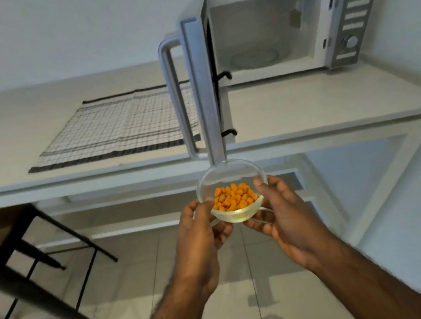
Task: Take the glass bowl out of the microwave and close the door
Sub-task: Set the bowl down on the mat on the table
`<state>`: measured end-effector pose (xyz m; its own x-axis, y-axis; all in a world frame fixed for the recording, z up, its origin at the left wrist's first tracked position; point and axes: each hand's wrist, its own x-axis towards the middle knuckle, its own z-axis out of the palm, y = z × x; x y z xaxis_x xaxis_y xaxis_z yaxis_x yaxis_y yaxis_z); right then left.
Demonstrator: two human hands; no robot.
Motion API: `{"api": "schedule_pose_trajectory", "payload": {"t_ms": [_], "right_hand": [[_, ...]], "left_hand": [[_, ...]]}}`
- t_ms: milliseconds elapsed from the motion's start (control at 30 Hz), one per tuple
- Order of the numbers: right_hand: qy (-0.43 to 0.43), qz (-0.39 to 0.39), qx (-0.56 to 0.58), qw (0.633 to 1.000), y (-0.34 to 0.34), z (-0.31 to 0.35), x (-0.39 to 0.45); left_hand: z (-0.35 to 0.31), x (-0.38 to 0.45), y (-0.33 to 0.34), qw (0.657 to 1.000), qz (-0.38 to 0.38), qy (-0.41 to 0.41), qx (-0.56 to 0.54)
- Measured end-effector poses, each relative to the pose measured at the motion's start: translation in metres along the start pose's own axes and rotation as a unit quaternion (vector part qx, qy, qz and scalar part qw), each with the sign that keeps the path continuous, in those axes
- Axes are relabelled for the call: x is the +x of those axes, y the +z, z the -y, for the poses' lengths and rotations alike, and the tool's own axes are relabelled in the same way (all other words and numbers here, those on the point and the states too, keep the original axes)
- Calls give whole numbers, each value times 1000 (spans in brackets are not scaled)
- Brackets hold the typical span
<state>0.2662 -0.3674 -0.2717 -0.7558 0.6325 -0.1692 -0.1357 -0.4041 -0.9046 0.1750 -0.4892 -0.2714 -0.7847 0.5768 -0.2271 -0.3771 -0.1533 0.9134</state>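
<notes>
Both grips, left hand (198, 234) and right hand (283, 214), close on the glass bowl (234, 197) of orange pieces (234, 198), held off the bench's (307, 108) front edge; the microwave (293, 26) door (204, 90) stands open

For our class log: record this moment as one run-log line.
glass bowl: out, held by left hand and right hand | microwave door: open

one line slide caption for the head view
Both hands hold the glass bowl of orange snacks before the open microwave.

Chair (11, 264) cut off at the left edge — bowl (234, 197) hides the door's (204, 90) lower corner.
</notes>
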Motion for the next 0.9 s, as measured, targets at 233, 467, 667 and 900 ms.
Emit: {"api": "schedule_pose_trajectory", "payload": {"t_ms": [233,467,667,900], "right_hand": [[53,63,-15,996,56,-30,11],[89,103,-5,991,110,-44,42],[78,104,-2,991,170,-35,82],[32,57,-24,998,234,-11,148]], "left_hand": [[-19,-4,-53,994,-106,-2,-30],[-45,15,-92,986,-161,19,-46],[-87,53,-112,977,-194,66,-60],[-150,124,-120,975,-184,122,-32]]}}
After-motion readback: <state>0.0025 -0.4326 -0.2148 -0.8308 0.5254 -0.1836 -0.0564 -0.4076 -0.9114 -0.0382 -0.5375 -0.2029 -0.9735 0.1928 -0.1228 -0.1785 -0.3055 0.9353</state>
